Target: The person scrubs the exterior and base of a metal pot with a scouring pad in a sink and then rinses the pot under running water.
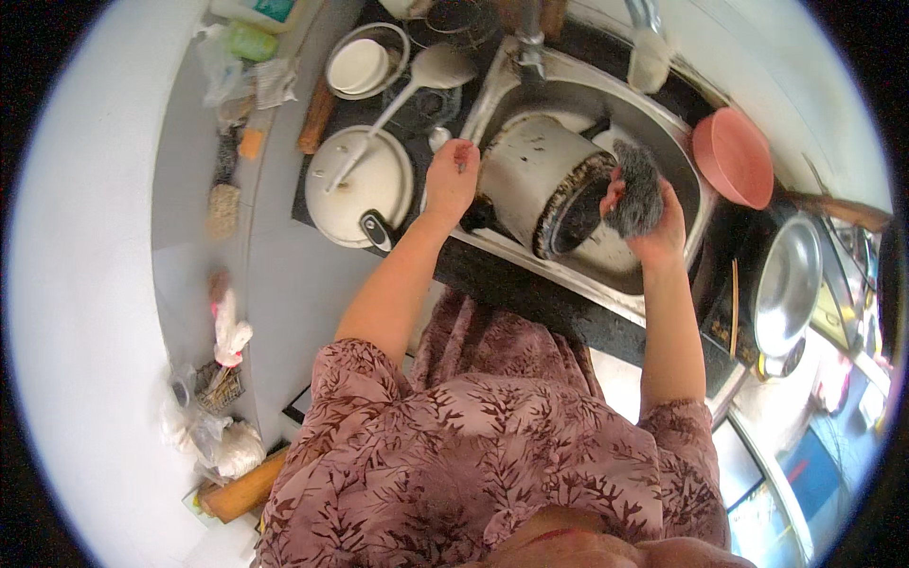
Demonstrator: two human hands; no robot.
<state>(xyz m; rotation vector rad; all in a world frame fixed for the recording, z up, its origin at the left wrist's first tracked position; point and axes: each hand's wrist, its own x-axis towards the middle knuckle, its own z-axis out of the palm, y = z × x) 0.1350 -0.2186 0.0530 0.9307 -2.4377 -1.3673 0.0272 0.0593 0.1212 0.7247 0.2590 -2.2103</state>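
A metal cooking pot [543,177] lies on its side in the steel sink [678,121], its blackened base turned towards the right. Just right of that base, my right hand [657,224] grips a grey scouring pad [637,188]. My left hand [454,174] is at the sink's left rim, beside the pot; its fingers are curled, and whether they hold something small cannot be told. A spoon's bowl [439,138] shows just behind those fingers. Left of this hand lies a round metal lid [383,167] with a black handle, and a long ladle [398,103] rests across it.
The faucet [531,53] stands at the sink's back. A pink bowl [731,157] leans at its right; beyond are a pair of sticks [735,309] and a shallow metal pan [787,287]. At the back left stands a metal bowl [401,42] holding a white one. The dark counter edge [540,291] runs before me.
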